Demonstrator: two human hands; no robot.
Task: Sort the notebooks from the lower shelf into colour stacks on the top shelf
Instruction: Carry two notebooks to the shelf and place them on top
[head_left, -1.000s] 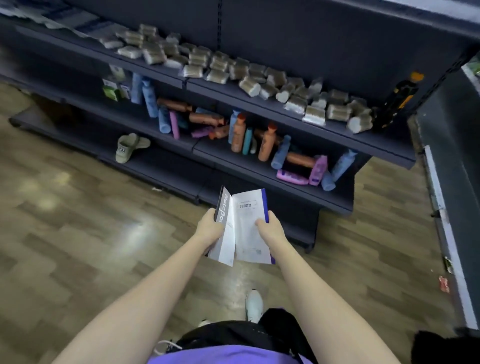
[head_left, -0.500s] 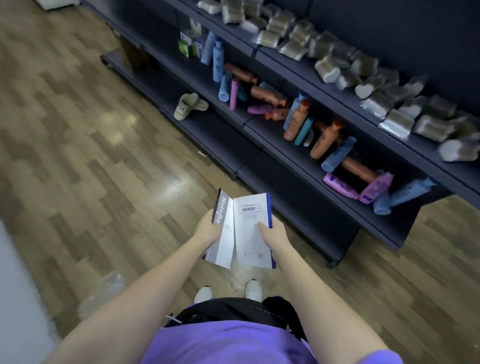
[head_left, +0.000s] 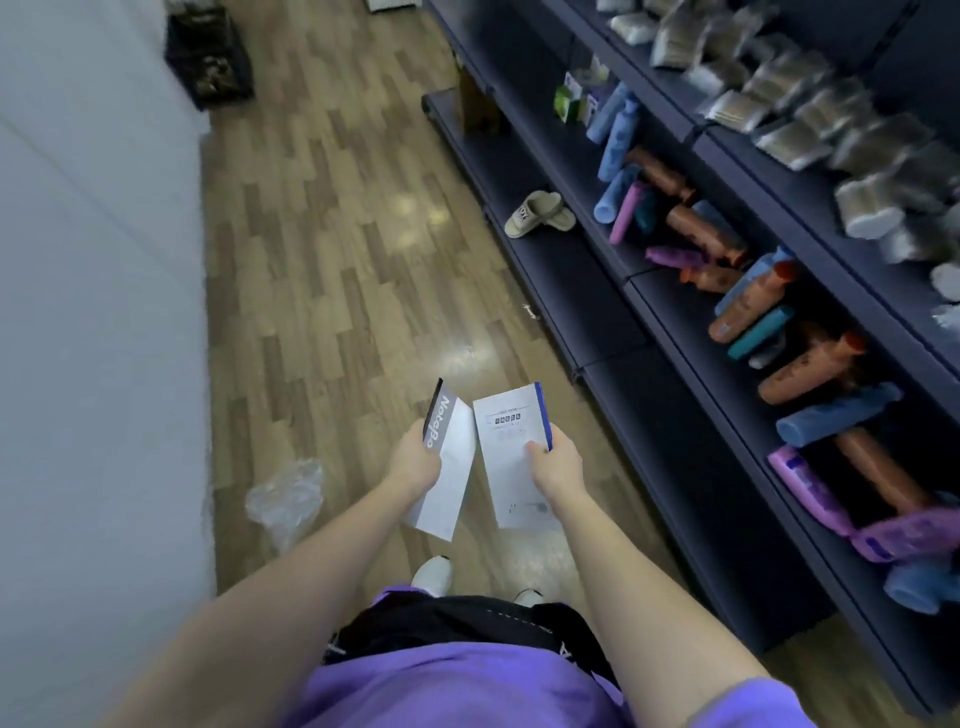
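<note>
1. Nearest: purple shirt fabric and black waist garment along bottom edge; white shoe tip on wood-plank floor just beyond.
2. Left hand curled round grey-and-white notebook w/ black spine and "NoteBo…" lettering; thumb over cover, held tilted in mid-air above floor.
3. Right hand gripping white notebook w/ blue spine and printed label; thumb on cover, fingers wrapped behind right edge. Held beside the grey one, top corners nearly touching, lower ends apart.
4. Crumpled clear plastic bag on floor, left of hands, near pale wall.
5. Dark blue shelving unit along right side. Lowest shelf: beige slipper near front edge.
6. Middle shelf: jumble of blue, orange, purple, teal plastic bottles, mostly lying down.
7. Top shelf: clear-wrapped packs of pale sticks, blurred.
8. Far back: dark crate on floor by wall.
</note>
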